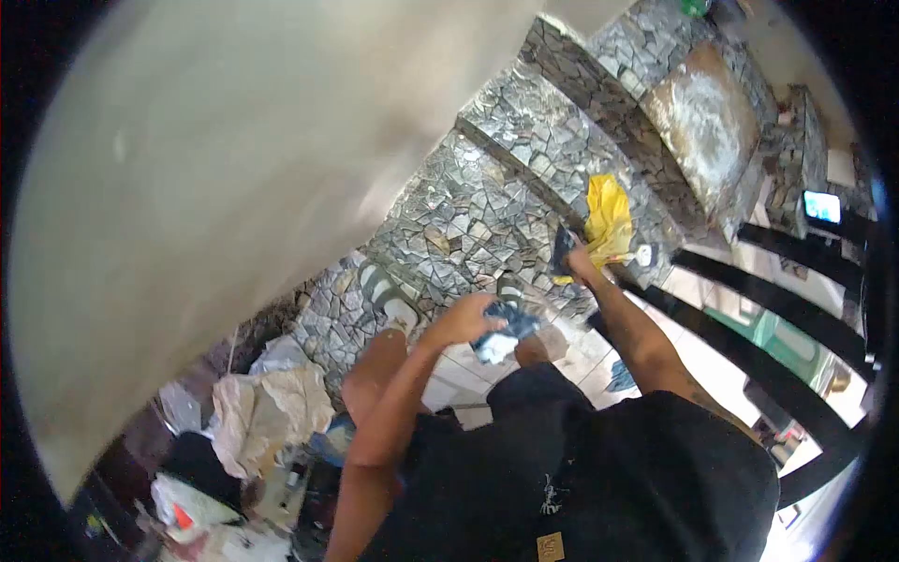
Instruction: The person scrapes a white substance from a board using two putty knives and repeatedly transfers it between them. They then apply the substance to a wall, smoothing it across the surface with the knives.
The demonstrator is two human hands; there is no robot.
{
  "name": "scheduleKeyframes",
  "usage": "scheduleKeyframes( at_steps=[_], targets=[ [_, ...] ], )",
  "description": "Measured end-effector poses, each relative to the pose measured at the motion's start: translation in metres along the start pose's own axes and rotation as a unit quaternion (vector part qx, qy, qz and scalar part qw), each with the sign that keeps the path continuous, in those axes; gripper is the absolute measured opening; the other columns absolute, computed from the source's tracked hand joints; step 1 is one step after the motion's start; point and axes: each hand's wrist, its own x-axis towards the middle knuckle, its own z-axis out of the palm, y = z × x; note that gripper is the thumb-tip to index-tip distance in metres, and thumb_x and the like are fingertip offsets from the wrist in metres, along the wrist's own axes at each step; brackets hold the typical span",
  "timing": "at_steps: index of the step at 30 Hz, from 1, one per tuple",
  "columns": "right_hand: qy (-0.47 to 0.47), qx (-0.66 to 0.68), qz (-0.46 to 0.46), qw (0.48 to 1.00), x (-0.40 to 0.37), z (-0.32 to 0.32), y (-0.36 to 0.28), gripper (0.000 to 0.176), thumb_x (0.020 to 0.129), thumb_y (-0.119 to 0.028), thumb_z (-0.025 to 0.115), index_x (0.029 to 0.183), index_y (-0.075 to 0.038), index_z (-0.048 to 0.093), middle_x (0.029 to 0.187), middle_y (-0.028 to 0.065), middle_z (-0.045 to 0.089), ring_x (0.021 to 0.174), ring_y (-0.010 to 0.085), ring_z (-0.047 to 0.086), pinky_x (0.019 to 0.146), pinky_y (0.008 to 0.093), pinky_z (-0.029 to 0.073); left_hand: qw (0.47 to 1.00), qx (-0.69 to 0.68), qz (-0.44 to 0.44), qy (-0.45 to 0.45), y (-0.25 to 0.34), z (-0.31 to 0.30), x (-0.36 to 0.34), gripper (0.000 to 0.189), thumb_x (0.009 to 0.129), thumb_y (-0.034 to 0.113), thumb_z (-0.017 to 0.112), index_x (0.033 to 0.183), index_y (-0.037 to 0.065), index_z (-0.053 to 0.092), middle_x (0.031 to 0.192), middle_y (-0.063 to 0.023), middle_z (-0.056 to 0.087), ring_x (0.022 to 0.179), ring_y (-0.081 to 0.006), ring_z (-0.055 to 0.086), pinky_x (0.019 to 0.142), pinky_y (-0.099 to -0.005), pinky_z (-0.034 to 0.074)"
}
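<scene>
My left hand [464, 320] is closed on a crumpled blue-and-white plastic bag [504, 337], held in front of my legs. Farther out, my right hand [582, 264] has its fingers curled beside a dark, flat-looking piece [563, 249]; I cannot tell exactly what it grips. Just past that hand, a yellow plastic bag [609, 214] lies on the stone-covered step. A pale, round-ended object [642, 255] shows by the yellow bag's lower edge, close to my right wrist.
Steps faced with broken stone [468, 206] rise ahead, beside a pale wall [234, 169]. Black railing bars [758, 328] run along the right. A dirty sack [702, 122] lies higher up. Bags and clutter [267, 412] fill the lower left. Beyond the bars stands green furniture [773, 342].
</scene>
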Motion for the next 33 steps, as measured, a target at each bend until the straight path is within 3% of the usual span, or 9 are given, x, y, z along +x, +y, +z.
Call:
scheduleKeyframes(
  at_steps=[3,7,11,17,19,21,23,30,33],
  targets=[
    [-0.004,-0.149,-0.127,0.981,0.087,0.092,0.039,0.018,0.064,-0.008,0.055,0.082,-0.01,0.057,0.076,0.0105,0.058,0.068,0.021,0.052,0.063,0.0367,0.043,0.98,0.153,-0.013,-0.125,-0.037,0.027,0.017,0.036,0.069,0.027,0.066,0.094,0.002,0.059,0.09,-0.0194,0.059,0.088,-0.0351,0.055,0.077,-0.0408,0.044],
    [0.031,-0.495,-0.239,0.835,0.167,0.231,0.001,0.006,0.061,-0.012,0.057,0.066,-0.014,0.06,0.072,0.0091,0.058,0.071,0.0232,0.052,0.069,0.0382,0.043,0.983,0.174,0.043,-0.028,-0.044,0.035,0.006,0.024,0.066,0.019,0.065,0.079,0.001,0.058,0.074,-0.0172,0.059,0.071,-0.0354,0.057,0.064,-0.0436,0.045],
    [0.05,0.008,-0.201,0.978,0.236,0.337,-0.017,0.031,0.061,-0.003,0.051,0.09,-0.012,0.046,0.081,0.0092,0.051,0.072,0.0247,0.051,0.066,0.0424,0.044,0.984,0.143,-0.012,0.108,-0.045,0.028,0.005,0.011,0.065,0.011,0.062,0.07,0.003,0.057,0.064,-0.0145,0.058,0.06,-0.035,0.056,0.055,-0.044,0.044],
    [0.047,0.528,0.08,0.844,0.227,0.355,-0.118,0.055,0.061,0.003,0.048,0.113,-0.012,0.037,0.088,0.0116,0.047,0.072,0.0268,0.05,0.061,0.0423,0.047,0.965,-0.144,0.043,0.214,-0.03,0.024,0.004,0.01,0.069,0.009,0.06,0.079,0.007,0.061,0.075,-0.0115,0.062,0.068,-0.0321,0.059,0.056,-0.0403,0.046],
    [0.078,0.467,0.112,0.874,0.247,0.372,-0.116,0.061,0.063,0.004,0.046,0.12,-0.014,0.035,0.086,0.0112,0.048,0.072,0.0256,0.052,0.059,0.0409,0.047,0.928,-0.293,-0.013,0.228,-0.044,0.05,0.002,0.012,0.07,0.011,0.06,0.081,0.008,0.061,0.077,-0.011,0.062,0.07,-0.0319,0.06,0.057,-0.0399,0.047],
    [0.056,0.431,0.079,0.897,0.27,0.391,-0.101,0.062,0.064,0.004,0.045,0.122,-0.014,0.035,0.085,0.0108,0.049,0.075,0.0248,0.053,0.061,0.0408,0.047,0.948,-0.245,-0.025,0.2,-0.049,0.052,0.0,0.012,0.071,0.013,0.059,0.082,0.008,0.061,0.077,-0.011,0.062,0.07,-0.0314,0.06,0.057,-0.0395,0.047],
    [0.062,0.392,-0.001,0.918,0.248,0.378,-0.125,0.052,0.067,0.002,0.047,0.117,0.003,0.034,0.082,0.0161,0.053,0.077,0.0259,0.055,0.061,0.0369,0.046,0.99,0.088,0.032,0.109,-0.033,0.015,0.0,0.013,0.072,0.014,0.058,0.082,0.008,0.061,0.078,-0.0111,0.062,0.07,-0.0303,0.06,0.057,-0.039,0.047],
    [0.092,0.309,-0.011,0.947,0.244,0.383,-0.125,0.061,0.06,0.007,0.045,0.12,0.007,0.033,0.097,0.0188,0.052,0.085,0.0274,0.054,0.069,0.0364,0.046,0.992,-0.025,-0.013,0.125,-0.074,0.046,-0.007,0.008,0.068,0.013,0.058,0.071,0.007,0.062,0.065,-0.0118,0.061,0.06,-0.0271,0.06,0.053,-0.0375,0.046],
    [0.112,0.263,-0.01,0.958,0.233,0.384,-0.129,0.061,0.066,0.0,0.048,0.125,0.005,0.031,0.105,0.0247,0.052,0.095,0.0353,0.053,0.079,0.0395,0.044,0.983,0.178,0.007,0.051,-0.07,0.032,-0.006,0.008,0.067,0.012,0.056,0.065,0.006,0.062,0.061,-0.0128,0.06,0.057,-0.0278,0.059,0.052,-0.0382,0.046]
  ],
)
